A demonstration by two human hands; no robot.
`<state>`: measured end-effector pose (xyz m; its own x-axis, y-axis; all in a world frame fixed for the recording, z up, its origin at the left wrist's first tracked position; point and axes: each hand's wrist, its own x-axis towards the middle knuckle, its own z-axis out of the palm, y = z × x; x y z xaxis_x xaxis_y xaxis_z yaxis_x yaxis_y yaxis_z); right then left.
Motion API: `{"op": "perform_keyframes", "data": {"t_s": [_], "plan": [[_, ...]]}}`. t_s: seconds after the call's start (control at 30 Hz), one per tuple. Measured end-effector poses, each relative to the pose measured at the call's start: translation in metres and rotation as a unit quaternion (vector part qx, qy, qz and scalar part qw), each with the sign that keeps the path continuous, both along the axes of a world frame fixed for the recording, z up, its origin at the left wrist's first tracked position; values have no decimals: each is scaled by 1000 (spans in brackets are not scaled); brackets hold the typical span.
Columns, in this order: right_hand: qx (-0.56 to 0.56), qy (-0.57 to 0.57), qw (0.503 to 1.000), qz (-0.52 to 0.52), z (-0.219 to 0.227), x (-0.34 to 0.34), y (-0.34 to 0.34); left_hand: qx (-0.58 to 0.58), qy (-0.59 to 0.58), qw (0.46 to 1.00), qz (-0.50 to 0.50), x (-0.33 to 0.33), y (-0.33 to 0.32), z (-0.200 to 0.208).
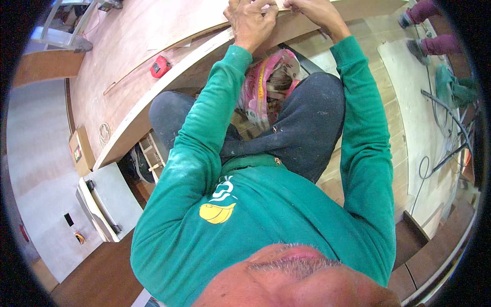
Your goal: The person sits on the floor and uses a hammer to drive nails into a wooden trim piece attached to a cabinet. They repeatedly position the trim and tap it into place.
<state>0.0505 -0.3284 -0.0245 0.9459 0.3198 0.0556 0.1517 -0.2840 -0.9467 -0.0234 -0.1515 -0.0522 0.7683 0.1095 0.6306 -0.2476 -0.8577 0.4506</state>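
Note:
At the top of the view my left hand (250, 21) rests at the edge of a pale wooden board (169, 84), its fingers bent and closed together. Close by on its right, my right hand (321, 15) has thumb and fingers drawn together at the same edge. Whatever lies between the fingertips of either hand is too small or cut off by the frame to make out. A red tape measure (160, 67) lies on the wooden surface to the left of my left hand. Beside it runs a thin wooden strip (134, 71).
Below the board, between my knees, stands a pink and white plastic bag (259, 92). Left are a small cardboard box (82, 152) and a grey panel (112, 197). Another person's shoes (417, 51) and black hoses (450, 115) are on the right.

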Motion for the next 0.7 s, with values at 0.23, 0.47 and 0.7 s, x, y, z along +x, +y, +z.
{"op": "perform_keyframes", "data": {"t_s": [0.23, 0.47, 0.7], "plan": [[-12, -87, 994, 68, -2, -3, 0, -14, -4, 1000, 5, 0, -2, -7], [-200, -254, 935, 147, 11, -2, -3, -26, 41, 999, -5, 0, -2, -7], [-191, -339, 908, 153, 3, -6, -7, -14, 45, 999, -2, 2, 0, -8]]}}
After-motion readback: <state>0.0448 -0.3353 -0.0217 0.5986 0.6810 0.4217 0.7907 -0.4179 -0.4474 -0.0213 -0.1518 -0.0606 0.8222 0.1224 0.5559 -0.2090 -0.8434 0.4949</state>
